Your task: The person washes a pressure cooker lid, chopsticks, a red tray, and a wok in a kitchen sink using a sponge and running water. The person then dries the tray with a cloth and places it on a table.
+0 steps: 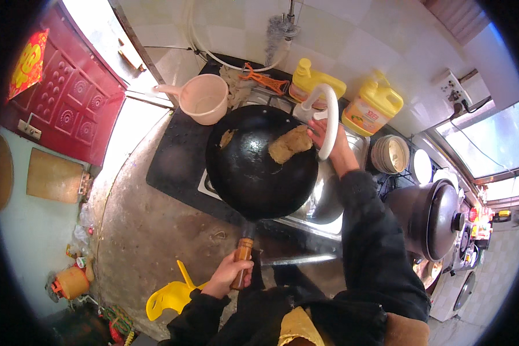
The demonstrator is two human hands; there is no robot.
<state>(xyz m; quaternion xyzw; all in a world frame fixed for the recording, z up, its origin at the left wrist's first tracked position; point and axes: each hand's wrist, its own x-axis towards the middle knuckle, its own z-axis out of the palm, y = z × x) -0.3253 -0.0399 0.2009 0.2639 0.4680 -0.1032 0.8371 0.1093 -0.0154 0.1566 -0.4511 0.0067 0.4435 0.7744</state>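
My left hand (229, 274) is wrapped around the wooden handle of a black wok (251, 186), which is held over the sink edge with its inside facing up. At the wok's right rim, the fingers of my right hand (333, 140) grip the end of a tan scrubbing pad (290, 145), perhaps loofah, lying against the wok's inner wall. A white curved faucet spout (330, 116) passes in front of that hand. A smaller tan patch (227, 138) shows on the wok's left side; whether it is a scrap or residue is unclear.
Behind the wok stand a pink plastic dipper (204, 101) and two yellow detergent jugs (318, 86) (372, 106). Stacked bowls (389, 153) and a large dark lidded pot (428, 220) are at right. A yellow plastic chair (171, 298) is on the floor at left.
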